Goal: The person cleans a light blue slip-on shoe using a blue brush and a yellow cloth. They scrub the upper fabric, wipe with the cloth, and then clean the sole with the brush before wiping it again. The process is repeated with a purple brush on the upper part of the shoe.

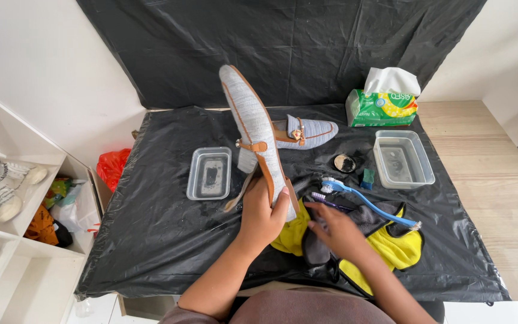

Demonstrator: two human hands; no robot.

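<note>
Grey loafer [253,129] in left hand [263,216]

The left hand [263,214] covers the heel of the grey loafer [255,132]. Under the right hand [337,231], part of the yellow cloth [400,247] is hidden.

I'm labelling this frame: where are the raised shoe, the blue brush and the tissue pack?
Raised shoe [253,123], head view, grey upper.
Blue brush [367,203], head view, mid-handle.
Tissue pack [382,108], head view, green front.
</note>
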